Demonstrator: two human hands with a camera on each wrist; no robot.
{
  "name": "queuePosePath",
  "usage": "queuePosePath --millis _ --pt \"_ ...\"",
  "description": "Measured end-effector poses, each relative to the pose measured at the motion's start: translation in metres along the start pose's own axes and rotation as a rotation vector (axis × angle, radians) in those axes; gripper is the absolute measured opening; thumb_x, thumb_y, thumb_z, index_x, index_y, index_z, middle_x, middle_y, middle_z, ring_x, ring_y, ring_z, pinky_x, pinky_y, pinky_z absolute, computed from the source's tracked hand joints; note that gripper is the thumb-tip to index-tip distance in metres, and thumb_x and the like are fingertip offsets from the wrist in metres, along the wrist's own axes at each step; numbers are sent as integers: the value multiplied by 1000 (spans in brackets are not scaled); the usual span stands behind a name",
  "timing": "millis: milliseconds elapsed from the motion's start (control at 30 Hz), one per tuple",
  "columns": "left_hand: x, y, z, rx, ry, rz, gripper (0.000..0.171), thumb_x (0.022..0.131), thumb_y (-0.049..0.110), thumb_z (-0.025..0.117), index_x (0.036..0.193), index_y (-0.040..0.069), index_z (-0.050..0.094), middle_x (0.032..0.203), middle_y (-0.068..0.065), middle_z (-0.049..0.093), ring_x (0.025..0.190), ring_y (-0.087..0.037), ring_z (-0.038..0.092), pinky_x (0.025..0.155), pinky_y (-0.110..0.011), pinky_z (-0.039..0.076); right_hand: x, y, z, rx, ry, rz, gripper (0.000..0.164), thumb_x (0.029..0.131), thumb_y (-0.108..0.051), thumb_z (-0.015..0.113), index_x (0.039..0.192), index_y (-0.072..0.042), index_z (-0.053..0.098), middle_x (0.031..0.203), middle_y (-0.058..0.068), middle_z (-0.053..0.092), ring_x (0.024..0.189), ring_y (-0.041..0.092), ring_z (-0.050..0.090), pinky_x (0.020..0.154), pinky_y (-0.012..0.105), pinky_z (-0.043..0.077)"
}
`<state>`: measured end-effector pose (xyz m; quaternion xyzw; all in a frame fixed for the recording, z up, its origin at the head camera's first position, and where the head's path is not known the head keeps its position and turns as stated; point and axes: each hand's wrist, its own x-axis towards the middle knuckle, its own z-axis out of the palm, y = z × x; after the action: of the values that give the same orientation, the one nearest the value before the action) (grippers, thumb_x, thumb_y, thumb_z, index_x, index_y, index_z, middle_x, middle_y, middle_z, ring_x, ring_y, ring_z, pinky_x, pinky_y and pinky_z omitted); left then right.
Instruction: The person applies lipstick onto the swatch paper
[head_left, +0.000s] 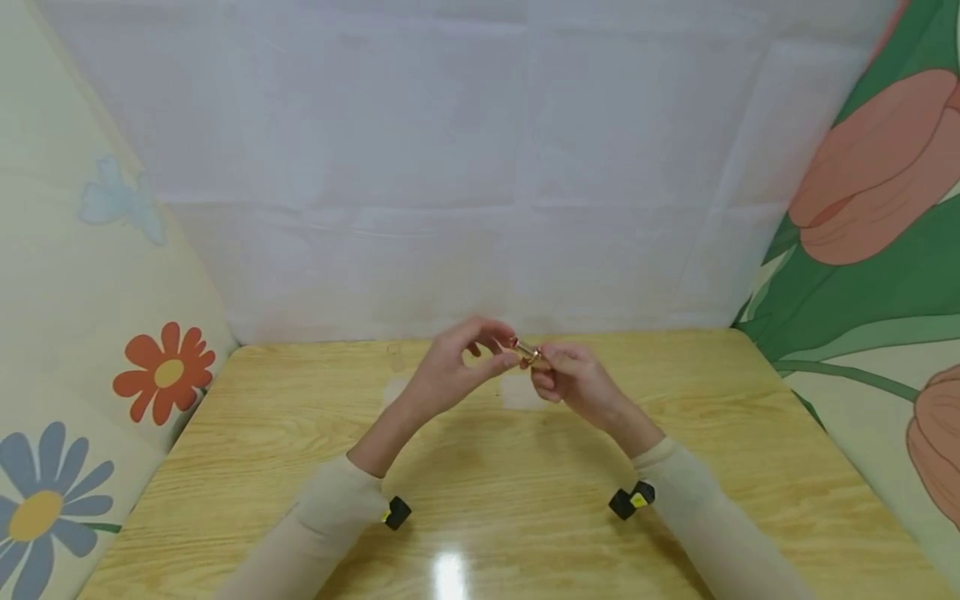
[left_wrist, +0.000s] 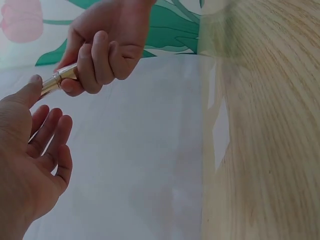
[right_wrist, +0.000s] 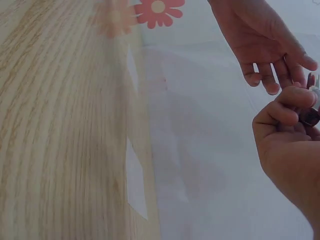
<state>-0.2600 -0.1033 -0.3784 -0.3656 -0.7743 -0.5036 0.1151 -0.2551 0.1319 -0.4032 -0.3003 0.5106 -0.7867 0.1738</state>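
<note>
A slim, shiny gold lipstick tube with a dark red tip is held between the two hands above the table. My right hand grips its lower end, the fingers curled round it. The left hand has thumb and forefinger at the other end, the remaining fingers loosely bent. In the left wrist view, the thumb of the left hand lies against the gold tube. From the right wrist, the tube's dark end shows in the right hand, partly cut off by the frame edge.
Pale rectangular patches lie on the wooden table beneath the hands. A faint small outline shows near the back edge. A white cloth hangs behind, with flower-patterned panels at both sides.
</note>
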Motion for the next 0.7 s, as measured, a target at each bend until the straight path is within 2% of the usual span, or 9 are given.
queuePosePath --millis 133,267,400,533,700 --pt "0 0 3 -12 15 57 25 92 19 79 116 20 71 104 10 69 92 -13 64 76 -40 46 0 3 2 2 -27 31 36 111 -25 44 104 -4 72 83 5 56 60 8 39 53 21 30" --pt "-1 -1 2 5 22 110 21 92 19 79 113 21 74 101 11 69 91 -13 64 75 -38 47 -1 5 4 -15 -28 55 40 112 -27 41 102 -4 72 88 4 61 58 6 38 53 20 30" --pt "-1 -1 3 9 29 135 18 92 17 79 110 21 75 99 11 69 89 -12 64 75 -38 49 -1 6 4 -46 -20 64 41 112 -28 41 102 -3 72 82 4 56 58 7 38 53 21 31" --pt "0 0 4 -10 47 157 16 90 11 79 105 15 75 98 8 69 87 -13 64 75 -44 51 -1 6 4 -84 -27 47 38 112 -27 42 103 -4 71 80 4 48 61 10 37 56 23 30" --pt "-1 2 6 1 84 176 16 89 8 80 103 12 75 96 6 70 85 -13 63 76 -36 52 0 6 5 -136 -52 14 37 113 -23 39 105 -5 70 78 6 41 63 15 37 61 28 33"
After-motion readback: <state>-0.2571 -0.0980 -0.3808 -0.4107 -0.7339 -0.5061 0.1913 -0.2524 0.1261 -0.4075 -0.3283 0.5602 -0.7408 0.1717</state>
